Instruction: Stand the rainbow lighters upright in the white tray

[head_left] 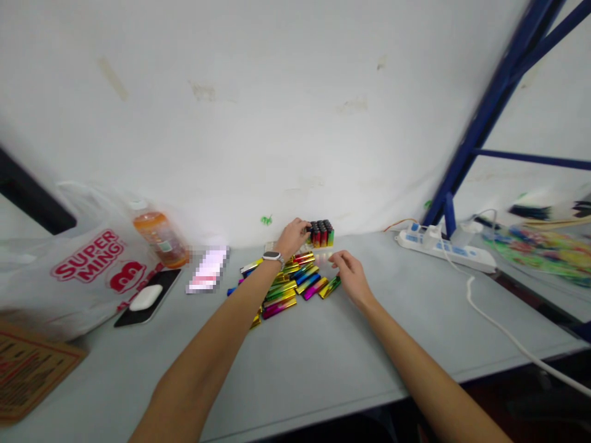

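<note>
A small tray of upright lighters (322,234) with black tops stands at the back of the grey table (323,357) by the wall. My left hand (293,237), with a watch on its wrist, is curled against the tray's left side. In front of it lies a heap of shiny multicoloured lighters (295,284). My right hand (349,272) hovers palm down at the right end of the heap, fingers bent over one lighter (330,286); whether it grips anything is unclear.
A white plastic bag (69,271) and an orange drink bottle (159,237) stand at the left, with a white case on a black phone (148,297). A cardboard box (28,369) is at the near left. A power strip (443,246) and its cable (498,329) lie right, by a blue rack (489,111).
</note>
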A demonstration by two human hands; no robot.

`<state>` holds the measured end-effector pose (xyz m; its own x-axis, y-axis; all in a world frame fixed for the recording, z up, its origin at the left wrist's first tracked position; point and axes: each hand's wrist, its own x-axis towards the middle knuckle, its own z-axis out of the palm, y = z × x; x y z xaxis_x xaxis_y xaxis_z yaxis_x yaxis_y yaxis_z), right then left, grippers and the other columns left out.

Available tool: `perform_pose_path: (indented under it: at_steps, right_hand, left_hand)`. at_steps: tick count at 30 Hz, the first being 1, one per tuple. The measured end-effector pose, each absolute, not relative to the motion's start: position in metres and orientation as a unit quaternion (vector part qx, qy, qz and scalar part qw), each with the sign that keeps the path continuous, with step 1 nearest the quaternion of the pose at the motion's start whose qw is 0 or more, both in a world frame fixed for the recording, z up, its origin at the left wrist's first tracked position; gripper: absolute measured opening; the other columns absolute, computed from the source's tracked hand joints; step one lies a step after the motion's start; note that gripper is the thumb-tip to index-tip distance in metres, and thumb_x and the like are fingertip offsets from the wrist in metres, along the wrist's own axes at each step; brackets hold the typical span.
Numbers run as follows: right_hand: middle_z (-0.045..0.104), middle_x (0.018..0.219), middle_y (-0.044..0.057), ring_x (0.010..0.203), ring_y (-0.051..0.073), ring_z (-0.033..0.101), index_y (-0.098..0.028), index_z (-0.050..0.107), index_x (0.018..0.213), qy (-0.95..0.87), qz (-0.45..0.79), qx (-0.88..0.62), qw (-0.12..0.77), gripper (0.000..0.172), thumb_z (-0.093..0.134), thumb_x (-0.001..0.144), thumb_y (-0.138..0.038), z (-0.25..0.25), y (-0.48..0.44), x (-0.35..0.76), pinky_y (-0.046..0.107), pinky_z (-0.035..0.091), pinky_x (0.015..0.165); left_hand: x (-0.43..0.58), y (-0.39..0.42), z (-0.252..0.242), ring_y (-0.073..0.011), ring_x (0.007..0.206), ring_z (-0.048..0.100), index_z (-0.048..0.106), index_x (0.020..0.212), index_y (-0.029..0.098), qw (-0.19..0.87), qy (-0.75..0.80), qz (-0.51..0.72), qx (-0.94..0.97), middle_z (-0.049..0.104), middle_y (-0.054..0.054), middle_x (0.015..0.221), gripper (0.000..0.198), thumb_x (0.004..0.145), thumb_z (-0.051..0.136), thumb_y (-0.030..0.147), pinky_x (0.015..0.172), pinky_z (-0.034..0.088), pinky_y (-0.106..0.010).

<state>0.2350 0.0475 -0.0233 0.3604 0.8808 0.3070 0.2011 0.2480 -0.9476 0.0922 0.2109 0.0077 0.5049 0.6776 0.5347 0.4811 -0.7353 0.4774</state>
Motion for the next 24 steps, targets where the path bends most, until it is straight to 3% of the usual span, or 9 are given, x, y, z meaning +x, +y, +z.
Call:
perform_pose_path:
  at_steps: [6,11,15,17,20,24]
  right_hand:
    - [0.059,0.084,0.003,0.078,0.018,0.055,-0.019,0.062,0.083,-0.586,0.183,-0.581,0.534,0.015,0.048,0.078,-0.023,-0.029,0.041,0.246,0.029,0.041,0.068]
    - [0.056,0.098,0.006,0.096,0.02,0.053,-0.019,0.064,0.094,-0.707,0.107,-0.598,0.361,0.033,0.05,0.066,-0.008,-0.023,0.023,0.251,0.032,0.041,0.086]
    - [0.057,0.102,0.01,0.099,0.024,0.052,-0.017,0.062,0.102,-0.677,0.044,-0.681,0.275,0.032,0.06,0.071,-0.022,-0.014,0.012,0.247,0.033,0.039,0.086]
    - [0.059,0.097,0.011,0.093,0.026,0.054,-0.016,0.063,0.096,-0.625,0.042,-0.742,0.239,0.03,0.058,0.079,-0.039,-0.011,0.01,0.244,0.035,0.039,0.083]
    - [0.064,0.091,0.015,0.091,0.028,0.058,-0.016,0.067,0.08,-0.596,0.052,-0.783,0.171,0.047,0.047,0.084,-0.058,-0.009,0.012,0.238,0.04,0.038,0.083]
    - [0.069,0.093,0.017,0.093,0.03,0.061,-0.016,0.072,0.078,-0.597,0.051,-0.789,0.137,0.044,0.05,0.081,-0.054,-0.008,0.018,0.233,0.041,0.037,0.083]
  left_hand:
    - [0.086,0.194,0.011,-0.0181,0.088,0.063,0.061,0.119,0.019,0.008,0.335,0.302,0.893,0.061,-0.008,0.107,0.031,0.091,0.048,0.017,0.086,0.051,-0.032]
    - [0.081,0.184,0.013,-0.0226,0.099,0.059,0.056,0.127,0.02,-0.083,0.375,0.23,0.894,0.058,-0.01,0.116,0.039,0.091,0.044,0.018,0.083,0.051,-0.034]
    - [0.079,0.172,0.019,-0.0253,0.103,0.056,0.049,0.134,0.016,-0.108,0.393,0.238,0.881,0.055,-0.013,0.121,0.045,0.089,0.046,0.018,0.086,0.05,-0.038]
    - [0.077,0.161,0.02,-0.0249,0.104,0.056,0.051,0.13,0.016,-0.098,0.394,0.271,0.873,0.055,-0.012,0.12,0.041,0.09,0.046,0.02,0.089,0.05,-0.038]
    - [0.075,0.139,0.014,-0.0232,0.104,0.056,0.058,0.114,0.017,-0.062,0.372,0.325,0.867,0.057,-0.01,0.113,0.027,0.09,0.048,0.02,0.093,0.049,-0.037]
    - [0.07,0.109,-0.001,-0.0212,0.101,0.058,0.06,0.098,0.019,-0.002,0.342,0.367,0.865,0.058,-0.007,0.106,0.013,0.089,0.051,0.018,0.09,0.05,-0.035]
